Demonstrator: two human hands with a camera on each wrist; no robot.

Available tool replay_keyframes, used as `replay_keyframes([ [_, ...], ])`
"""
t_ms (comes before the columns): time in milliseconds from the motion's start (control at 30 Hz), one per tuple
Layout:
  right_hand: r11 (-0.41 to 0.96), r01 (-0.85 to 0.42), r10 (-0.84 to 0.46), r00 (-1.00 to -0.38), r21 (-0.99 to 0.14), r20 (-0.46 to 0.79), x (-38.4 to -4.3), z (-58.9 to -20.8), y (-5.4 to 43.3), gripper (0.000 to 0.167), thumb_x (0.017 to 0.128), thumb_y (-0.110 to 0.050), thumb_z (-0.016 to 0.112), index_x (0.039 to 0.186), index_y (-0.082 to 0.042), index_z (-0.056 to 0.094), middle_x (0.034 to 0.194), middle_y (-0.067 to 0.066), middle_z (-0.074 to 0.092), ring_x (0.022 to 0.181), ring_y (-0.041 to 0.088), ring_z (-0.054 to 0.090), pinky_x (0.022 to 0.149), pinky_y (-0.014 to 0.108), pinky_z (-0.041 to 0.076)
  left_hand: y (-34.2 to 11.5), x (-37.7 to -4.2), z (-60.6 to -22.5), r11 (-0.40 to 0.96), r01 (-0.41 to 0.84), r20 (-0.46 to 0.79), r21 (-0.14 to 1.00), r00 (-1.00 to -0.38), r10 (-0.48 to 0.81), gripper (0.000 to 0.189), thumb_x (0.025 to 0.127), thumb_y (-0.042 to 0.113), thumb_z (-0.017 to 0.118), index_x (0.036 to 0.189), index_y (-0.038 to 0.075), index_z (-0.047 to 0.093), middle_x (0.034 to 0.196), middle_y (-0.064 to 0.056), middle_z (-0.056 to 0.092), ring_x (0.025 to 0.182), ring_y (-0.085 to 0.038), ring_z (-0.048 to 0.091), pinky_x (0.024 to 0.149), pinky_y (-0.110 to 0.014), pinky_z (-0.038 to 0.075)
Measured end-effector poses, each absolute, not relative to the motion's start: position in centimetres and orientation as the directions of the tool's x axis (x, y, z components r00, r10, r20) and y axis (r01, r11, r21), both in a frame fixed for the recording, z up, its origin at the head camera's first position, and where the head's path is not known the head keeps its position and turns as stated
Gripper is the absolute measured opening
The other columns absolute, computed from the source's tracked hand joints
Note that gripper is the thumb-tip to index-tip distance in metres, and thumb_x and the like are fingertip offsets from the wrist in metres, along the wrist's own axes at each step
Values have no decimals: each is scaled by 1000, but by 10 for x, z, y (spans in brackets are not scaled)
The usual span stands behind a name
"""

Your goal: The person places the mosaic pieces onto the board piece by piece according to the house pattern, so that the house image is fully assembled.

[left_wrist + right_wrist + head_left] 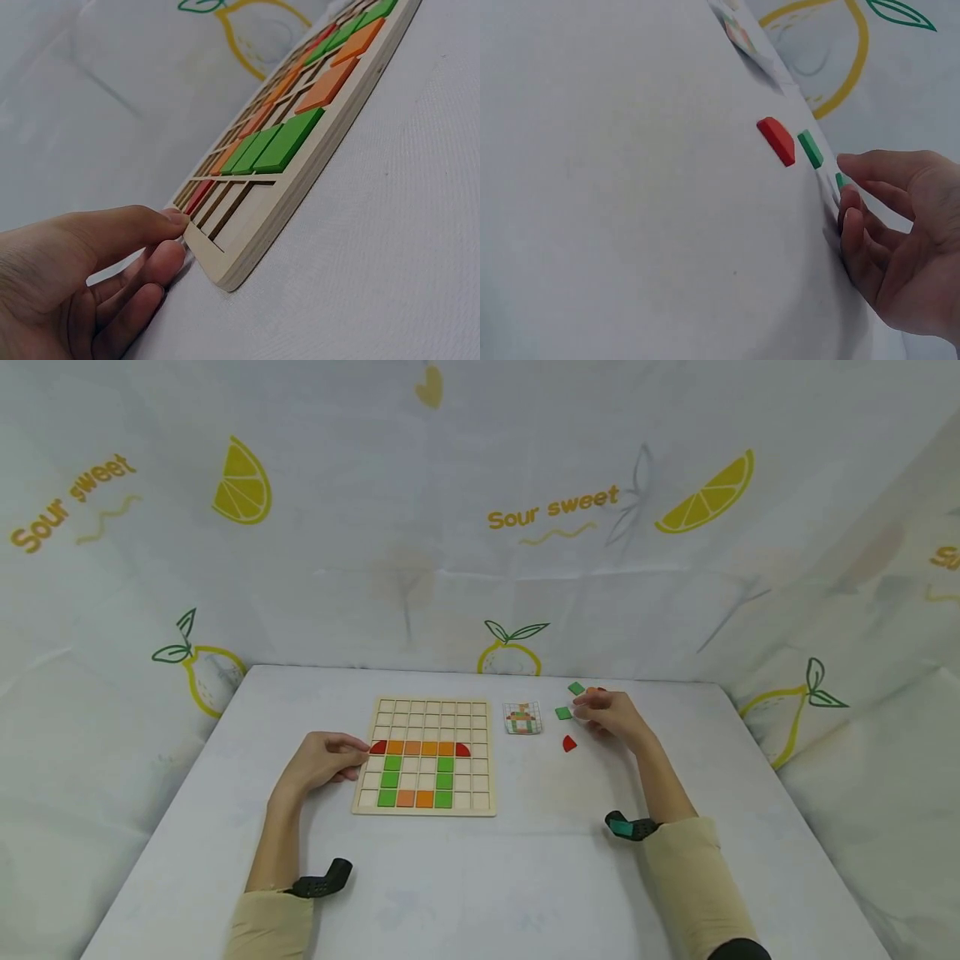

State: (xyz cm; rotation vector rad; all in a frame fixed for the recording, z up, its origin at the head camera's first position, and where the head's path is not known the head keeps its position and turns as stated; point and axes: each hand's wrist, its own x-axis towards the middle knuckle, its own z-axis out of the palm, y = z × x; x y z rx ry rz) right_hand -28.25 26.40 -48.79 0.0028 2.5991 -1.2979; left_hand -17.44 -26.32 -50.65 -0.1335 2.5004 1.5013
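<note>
My left hand (322, 762) is at the left edge of a wooden grid board (480, 781). In the left wrist view its thumb rests on the rim, fingers bent beside the edge, gripping it. Red quarter-round tiles (378, 747) end a row of orange tiles (412, 747); green tiles (389, 780) run down in two columns, with orange between them at the bottom. My right hand (611, 714) hovers over loose pieces at the back right, thumb and fingers apart. Two green squares (563, 713) and a red quarter-round piece (569, 743) lie near it; orange and red pieces are partly hidden behind its fingertips.
A small pattern card (522, 718) lies between the board and the loose pieces. White cloth covers the table (480, 893), and a lemon-printed curtain (360, 610) stands behind it. Black wrist cameras (322, 881) are strapped at both sleeves.
</note>
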Motion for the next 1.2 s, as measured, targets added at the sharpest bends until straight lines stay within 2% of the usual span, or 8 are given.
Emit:
replay_keyframes([
  [100, 604, 87, -120, -973, -792, -199, -278, -491, 269, 39, 106, -28, 72, 136, -3, 71, 109, 7, 71, 85, 17, 62, 70, 22, 56, -263, -175, -506, 475, -188, -233, 860, -972, 38, 30, 99, 21, 79, 120, 0, 78, 76, 5, 75, 66, -9, 70, 64, -24, 55],
  [233, 616, 56, -163, -967, -786, -197, -273, -492, 271, 36, 104, -27, 74, 132, -4, 73, 107, 8, 72, 83, 18, 61, 70, 23, 55, -263, -175, -507, 476, -192, -237, 859, -971, 36, 30, 99, 21, 79, 120, 0, 78, 75, 4, 75, 66, -9, 69, 63, -24, 55],
  [433, 638, -99, -348, -922, -764, -171, -267, -487, 275, 34, 95, -16, 83, 125, -1, 78, 117, 20, 78, 87, 16, 54, 70, 22, 46, -263, -175, -508, 470, -196, -244, 861, -969, 43, 32, 99, 23, 80, 121, 1, 78, 76, 4, 75, 67, -9, 70, 64, -24, 55],
  [633, 617, -188, -452, -879, -764, -149, -265, -484, 272, 36, 87, -14, 91, 118, 0, 81, 107, 21, 76, 72, 11, 47, 64, 21, 39, -264, -175, -507, 466, -203, -249, 862, -968, 39, 33, 99, 24, 80, 122, 1, 78, 77, 5, 76, 67, -9, 70, 64, -25, 56],
  [867, 619, -244, -467, -878, -747, -100, -264, -486, 266, 29, 85, -8, 92, 110, 2, 82, 95, 22, 71, 75, 15, 47, 64, 22, 35, -265, -175, -506, 460, -194, -240, 866, -970, 42, 33, 99, 23, 80, 123, 0, 77, 76, 5, 76, 67, -9, 70, 64, -25, 55],
  [1033, 641, -219, -442, -889, -735, -121, -262, -484, 265, 30, 86, -11, 92, 112, 2, 82, 98, 23, 69, 77, 16, 48, 65, 23, 35, -264, -175, -506, 463, -191, -236, 865, -971, 40, 33, 98, 23, 80, 122, 0, 78, 77, 5, 76, 67, -9, 70, 64, -25, 55],
  [1200, 700, -171, -383, -909, -693, -162, -261, -483, 266, 34, 87, -19, 93, 112, -1, 79, 101, 15, 69, 84, 17, 52, 71, 23, 41, -263, -175, -506, 466, -196, -241, 863, -970, 37, 33, 98, 24, 80, 122, 1, 78, 76, 4, 75, 67, -9, 69, 63, -25, 55],
])
